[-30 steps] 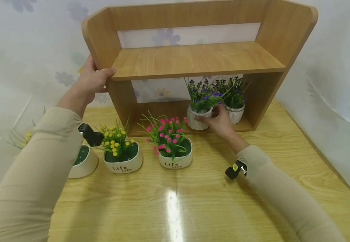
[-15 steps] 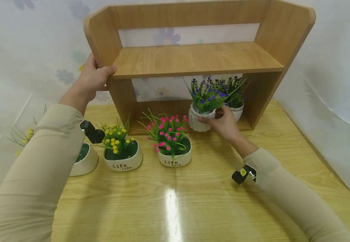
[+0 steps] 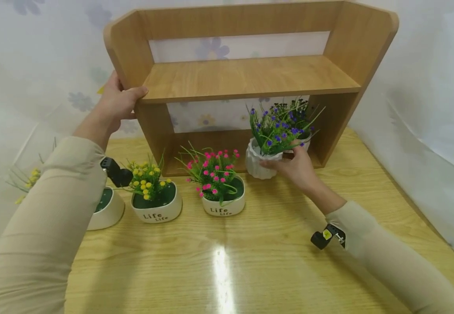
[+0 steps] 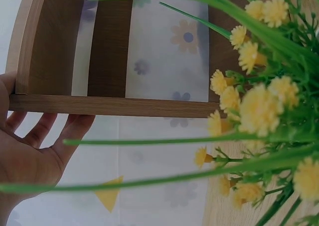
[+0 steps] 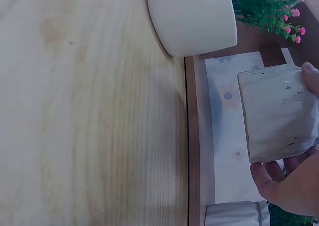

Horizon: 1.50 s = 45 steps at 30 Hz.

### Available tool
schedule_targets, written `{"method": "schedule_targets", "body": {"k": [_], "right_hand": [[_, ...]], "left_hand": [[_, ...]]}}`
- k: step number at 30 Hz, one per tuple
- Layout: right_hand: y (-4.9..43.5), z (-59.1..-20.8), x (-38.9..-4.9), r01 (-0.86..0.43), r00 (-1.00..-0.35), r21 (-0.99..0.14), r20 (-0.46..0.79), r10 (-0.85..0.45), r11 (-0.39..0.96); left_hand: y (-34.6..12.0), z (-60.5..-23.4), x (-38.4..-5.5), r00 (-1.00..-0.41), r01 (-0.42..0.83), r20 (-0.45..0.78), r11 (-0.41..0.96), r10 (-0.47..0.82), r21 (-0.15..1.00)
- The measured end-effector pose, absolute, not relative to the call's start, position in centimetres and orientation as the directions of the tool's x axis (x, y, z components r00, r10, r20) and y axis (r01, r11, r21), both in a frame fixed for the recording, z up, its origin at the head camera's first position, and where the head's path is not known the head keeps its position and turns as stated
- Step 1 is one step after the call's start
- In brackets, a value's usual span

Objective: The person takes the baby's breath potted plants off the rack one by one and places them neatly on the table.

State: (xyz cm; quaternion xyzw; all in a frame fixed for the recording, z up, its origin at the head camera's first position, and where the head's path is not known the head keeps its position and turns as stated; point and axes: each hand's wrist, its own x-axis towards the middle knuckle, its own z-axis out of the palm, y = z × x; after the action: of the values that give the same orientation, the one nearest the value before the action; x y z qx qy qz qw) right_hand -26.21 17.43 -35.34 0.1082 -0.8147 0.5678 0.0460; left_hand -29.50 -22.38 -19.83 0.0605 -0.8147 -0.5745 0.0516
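My left hand (image 3: 117, 102) grips the left side panel of a two-tier wooden shelf (image 3: 250, 76), its thumb on the front edge of the middle board. In the left wrist view several fingers (image 4: 40, 129) show along the panel's outer side. My right hand (image 3: 299, 168) holds a white ribbed flowerpot (image 3: 261, 165) with blue-purple artificial flowers (image 3: 278, 131), at the front of the lower tier. From the right wrist, that pot (image 5: 276, 114) appears raised off the surface, thumb on one side and fingers on the other. Behind it, a similar dark purple potted plant (image 3: 299, 111) is partly hidden.
A white oval pot with pink flowers (image 3: 223, 207) stands before the shelf. Left of it is a pot with yellow flowers (image 3: 157, 213). Another yellow-flowered pot (image 3: 108, 213) is partly behind my left sleeve. All stand on a wood-grain table (image 3: 179, 261).
My right hand has drawn the blue-purple flowerpot forward, toward me and slightly right, past the shelf's front edge, and the plant tilts more. My left hand keeps its grip on the shelf.
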Motion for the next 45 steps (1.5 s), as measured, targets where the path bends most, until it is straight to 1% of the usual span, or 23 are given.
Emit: {"method": "schedule_targets", "body": {"k": [7,12,15,17,20,23,28,30,34,41,45], "right_hand": [[17.3,-33.8,-23.7,-0.208,-0.971,-0.929,0.159,-0.179,0.307],[17.2,-33.1,-21.9,-0.183,-0.974,-0.927,0.125,-0.191,0.326],[17.4,-33.1,-21.4,-0.209,-0.966,-0.925,0.144,-0.214,0.318],[17.5,-33.3,-21.1,-0.212,-0.961,-0.934,0.147,-0.233,0.287],[17.8,-33.5,-20.8,-0.212,-0.959,-0.937,0.145,-0.245,0.276],[18.0,-33.7,-20.4,-0.197,-0.962,-0.936,0.126,-0.243,0.293],[18.2,-33.9,-19.4,-0.122,-0.973,-0.929,0.044,-0.225,0.348],[18.3,-34.2,-19.2,-0.131,-0.971,-0.923,0.046,-0.233,0.361],[18.6,-35.2,-19.4,-0.209,-0.959,-0.914,0.122,-0.255,0.349],[19.4,-37.6,-20.2,-0.223,-0.959,-0.903,0.135,-0.248,0.367],[19.2,-37.2,-19.8,-0.269,-0.944,-0.905,0.18,-0.275,0.331]], "left_hand": [[-22.6,-19.9,-29.3,-0.988,-0.036,0.016,0.326,-0.156,0.945],[-22.7,-20.0,-29.3,-0.988,-0.038,0.013,0.32,-0.157,0.947],[-22.7,-19.9,-29.2,-0.987,-0.039,0.012,0.316,-0.157,0.948],[-22.7,-19.9,-29.2,-0.988,-0.037,0.012,0.313,-0.155,0.949],[-22.7,-19.8,-29.3,-0.988,-0.036,0.012,0.306,-0.153,0.951],[-22.8,-19.8,-29.3,-0.988,-0.038,0.009,0.302,-0.152,0.952],[-22.9,-19.8,-29.2,-0.989,-0.036,0.009,0.302,-0.147,0.953],[-22.9,-19.9,-29.2,-0.989,-0.036,0.009,0.303,-0.145,0.952],[-23.0,-19.9,-29.2,-0.99,-0.035,0.009,0.3,-0.144,0.953],[-23.0,-20.0,-29.2,-0.99,-0.034,0.01,0.305,-0.141,0.952],[-23.1,-20.0,-29.2,-0.99,-0.034,0.011,0.313,-0.142,0.949]]}}
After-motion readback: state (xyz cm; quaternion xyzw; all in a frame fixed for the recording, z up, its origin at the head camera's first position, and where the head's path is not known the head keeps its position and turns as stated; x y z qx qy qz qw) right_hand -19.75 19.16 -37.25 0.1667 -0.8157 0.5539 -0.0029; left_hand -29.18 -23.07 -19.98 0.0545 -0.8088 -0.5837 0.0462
